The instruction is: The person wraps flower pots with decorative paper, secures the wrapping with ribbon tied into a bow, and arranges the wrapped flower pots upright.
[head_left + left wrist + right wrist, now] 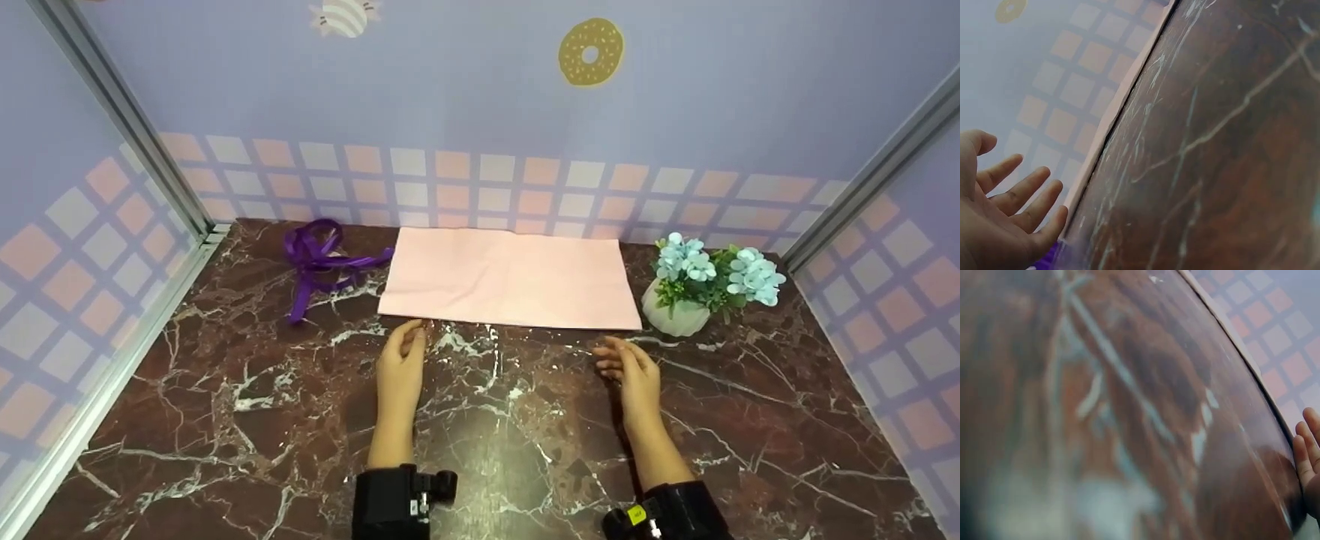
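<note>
A flat pink cloth or paper sheet [510,279], wider than deep, lies against the back wall in the head view; which material it is I cannot tell. My left hand [402,364] is just in front of its near left corner. In the left wrist view that hand [1010,208] has its fingers spread apart and holds nothing. My right hand [634,375] is before the near right corner, fingers loosely bent around nothing. Only its fingertips [1309,450] show at the edge of the right wrist view. Left of the sheet lies a looped purple ribbon [304,259].
A white pot [675,311] with blue artificial-looking flowers [754,276] stands right of the sheet. Purple panels with pink and white checks enclose the brown marbled table [247,450] at the back [465,97] and on both sides.
</note>
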{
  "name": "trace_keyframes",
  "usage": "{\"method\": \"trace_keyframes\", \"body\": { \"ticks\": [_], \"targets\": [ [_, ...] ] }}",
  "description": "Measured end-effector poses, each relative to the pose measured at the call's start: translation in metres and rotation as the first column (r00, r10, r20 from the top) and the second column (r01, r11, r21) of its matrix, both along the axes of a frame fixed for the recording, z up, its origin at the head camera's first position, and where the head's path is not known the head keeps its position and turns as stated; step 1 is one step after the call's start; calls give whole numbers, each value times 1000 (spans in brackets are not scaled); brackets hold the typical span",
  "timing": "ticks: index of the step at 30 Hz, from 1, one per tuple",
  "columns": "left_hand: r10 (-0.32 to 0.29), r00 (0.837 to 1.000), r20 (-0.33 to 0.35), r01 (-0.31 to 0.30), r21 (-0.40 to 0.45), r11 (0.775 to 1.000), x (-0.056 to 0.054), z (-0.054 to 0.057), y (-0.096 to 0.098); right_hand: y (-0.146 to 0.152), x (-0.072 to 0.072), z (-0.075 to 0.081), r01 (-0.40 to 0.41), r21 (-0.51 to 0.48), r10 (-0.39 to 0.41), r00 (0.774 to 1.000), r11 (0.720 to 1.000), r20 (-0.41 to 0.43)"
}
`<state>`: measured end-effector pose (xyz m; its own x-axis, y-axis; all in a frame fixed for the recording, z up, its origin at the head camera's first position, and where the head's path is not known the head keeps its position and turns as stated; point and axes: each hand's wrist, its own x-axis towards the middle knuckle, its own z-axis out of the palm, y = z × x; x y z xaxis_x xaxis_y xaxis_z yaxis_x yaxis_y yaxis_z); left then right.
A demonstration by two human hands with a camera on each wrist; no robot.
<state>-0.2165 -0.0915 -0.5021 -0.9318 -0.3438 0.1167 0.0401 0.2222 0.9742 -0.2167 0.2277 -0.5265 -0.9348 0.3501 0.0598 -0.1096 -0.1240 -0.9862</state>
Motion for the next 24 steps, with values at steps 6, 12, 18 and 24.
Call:
{"method": "trace_keyframes", "body": {
  "ticks": [6,12,18,24],
  "targets": [
    [27,999,-21,-24,164,986,2,-11,-1,1,2,-5,12,-36,-14,998,999,-59],
    [27,999,-20,-21,240,971,2,-16,-4,5,3,-8,22,-69,-27,997,997,-70],
    [39,999,7,-40,299,953,-4,-15,-7,7,-1,-4,11,57,-12,1000,998,17],
    [41,999,28,-48,378,925,-9,-16,-12,10,-6,-1,16,54,-20,997,998,68]
  ]
}}
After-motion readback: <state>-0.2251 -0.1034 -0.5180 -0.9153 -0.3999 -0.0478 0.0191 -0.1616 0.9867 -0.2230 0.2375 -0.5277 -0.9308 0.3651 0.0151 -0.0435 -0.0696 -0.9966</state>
